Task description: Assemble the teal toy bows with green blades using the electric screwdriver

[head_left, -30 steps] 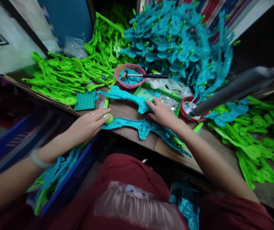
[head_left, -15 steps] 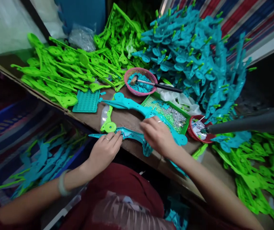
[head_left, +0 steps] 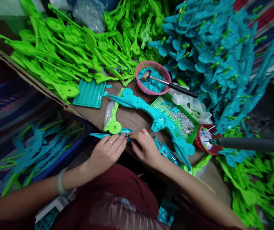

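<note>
A blue toy bow half shell (head_left: 166,150) lies open side up along the table's front edge, with thin wires inside its right part. My left hand (head_left: 109,147) is closed on its left part, fingertips pressed at the inner edge. Close beside these fingertips, my right hand (head_left: 145,145) is pinched over the same shell; whatever sits between its fingers is hidden. Just behind my left hand, a green limb piece (head_left: 114,127) with a round disc touches the shell area. Another blue bow half shell (head_left: 146,111) lies behind both hands, outer face up.
A pink basket (head_left: 167,72) holds blue bits and a hammer (head_left: 183,90). A green tray (head_left: 194,123) of small metal parts and a red basket (head_left: 197,135) stand at right. Piles of green parts (head_left: 62,57) and blue bows (head_left: 206,60) surround the table. A dark bar (head_left: 254,145) juts in.
My right hand has moved left and down, from above the shell's middle to beside my left fingertips. The left hand stays on the shell. The view has shifted slightly.
</note>
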The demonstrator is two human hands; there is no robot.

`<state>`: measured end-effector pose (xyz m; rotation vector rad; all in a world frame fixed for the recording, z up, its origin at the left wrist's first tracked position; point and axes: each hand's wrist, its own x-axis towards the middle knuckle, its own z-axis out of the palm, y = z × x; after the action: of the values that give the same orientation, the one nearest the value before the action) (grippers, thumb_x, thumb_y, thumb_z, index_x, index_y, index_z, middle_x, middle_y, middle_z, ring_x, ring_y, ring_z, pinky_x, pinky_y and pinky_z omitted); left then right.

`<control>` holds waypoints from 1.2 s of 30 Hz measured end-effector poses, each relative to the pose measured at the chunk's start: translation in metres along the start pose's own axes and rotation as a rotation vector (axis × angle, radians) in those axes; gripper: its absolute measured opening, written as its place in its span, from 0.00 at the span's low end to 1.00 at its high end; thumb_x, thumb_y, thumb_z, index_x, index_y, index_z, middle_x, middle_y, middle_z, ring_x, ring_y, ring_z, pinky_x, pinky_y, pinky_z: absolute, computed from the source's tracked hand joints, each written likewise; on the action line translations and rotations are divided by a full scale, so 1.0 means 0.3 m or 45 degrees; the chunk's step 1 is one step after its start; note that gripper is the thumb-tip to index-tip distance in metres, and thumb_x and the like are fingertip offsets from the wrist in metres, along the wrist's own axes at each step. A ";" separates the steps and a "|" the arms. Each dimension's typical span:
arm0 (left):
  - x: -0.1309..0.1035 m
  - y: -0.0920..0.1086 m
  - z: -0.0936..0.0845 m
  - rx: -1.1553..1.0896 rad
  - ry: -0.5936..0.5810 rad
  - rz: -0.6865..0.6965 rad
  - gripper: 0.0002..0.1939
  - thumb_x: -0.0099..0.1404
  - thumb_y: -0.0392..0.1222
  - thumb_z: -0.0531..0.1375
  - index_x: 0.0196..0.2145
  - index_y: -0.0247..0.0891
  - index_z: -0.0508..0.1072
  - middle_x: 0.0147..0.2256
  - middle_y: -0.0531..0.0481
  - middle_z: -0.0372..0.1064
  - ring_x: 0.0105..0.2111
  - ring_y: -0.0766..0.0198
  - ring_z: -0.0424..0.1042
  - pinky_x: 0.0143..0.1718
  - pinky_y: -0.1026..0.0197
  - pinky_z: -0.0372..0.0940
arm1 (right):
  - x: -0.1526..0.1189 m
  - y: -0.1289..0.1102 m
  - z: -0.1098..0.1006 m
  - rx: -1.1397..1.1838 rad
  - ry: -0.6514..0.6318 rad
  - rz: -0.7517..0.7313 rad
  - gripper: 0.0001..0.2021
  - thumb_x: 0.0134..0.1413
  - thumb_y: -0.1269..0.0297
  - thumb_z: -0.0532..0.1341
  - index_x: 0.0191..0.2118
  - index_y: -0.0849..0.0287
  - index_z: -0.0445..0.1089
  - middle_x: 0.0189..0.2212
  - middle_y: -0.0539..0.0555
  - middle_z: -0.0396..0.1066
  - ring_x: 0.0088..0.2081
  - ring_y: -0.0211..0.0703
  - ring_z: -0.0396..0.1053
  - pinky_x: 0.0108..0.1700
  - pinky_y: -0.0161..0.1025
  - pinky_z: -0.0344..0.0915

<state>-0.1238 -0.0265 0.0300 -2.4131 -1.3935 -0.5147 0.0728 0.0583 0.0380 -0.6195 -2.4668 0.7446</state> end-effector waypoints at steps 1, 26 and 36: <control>0.000 -0.001 0.001 -0.006 0.003 0.005 0.16 0.71 0.27 0.50 0.49 0.25 0.76 0.50 0.36 0.78 0.44 0.52 0.76 0.41 0.52 0.67 | 0.004 0.000 0.003 0.002 -0.011 0.002 0.10 0.66 0.74 0.53 0.48 0.58 0.65 0.44 0.58 0.75 0.46 0.47 0.69 0.49 0.49 0.70; 0.131 0.193 0.060 -0.261 0.033 0.184 0.15 0.73 0.38 0.58 0.52 0.28 0.73 0.53 0.35 0.75 0.55 0.48 0.73 0.58 0.45 0.64 | -0.022 0.221 -0.343 -0.661 -0.257 0.393 0.31 0.57 0.74 0.58 0.67 0.63 0.57 0.49 0.65 0.67 0.50 0.57 0.67 0.55 0.56 0.67; 0.141 0.230 0.083 -0.276 -0.071 0.038 0.12 0.71 0.46 0.60 0.44 0.33 0.74 0.42 0.39 0.76 0.48 0.49 0.74 0.56 0.47 0.64 | -0.089 0.010 -0.366 -0.289 -0.287 0.119 0.30 0.65 0.66 0.58 0.70 0.46 0.55 0.57 0.61 0.68 0.55 0.54 0.72 0.54 0.54 0.73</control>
<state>-0.0403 -0.0166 0.0212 -2.6330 -1.3862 -0.6252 0.1563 0.0881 0.1083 -0.7756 -2.7720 0.6010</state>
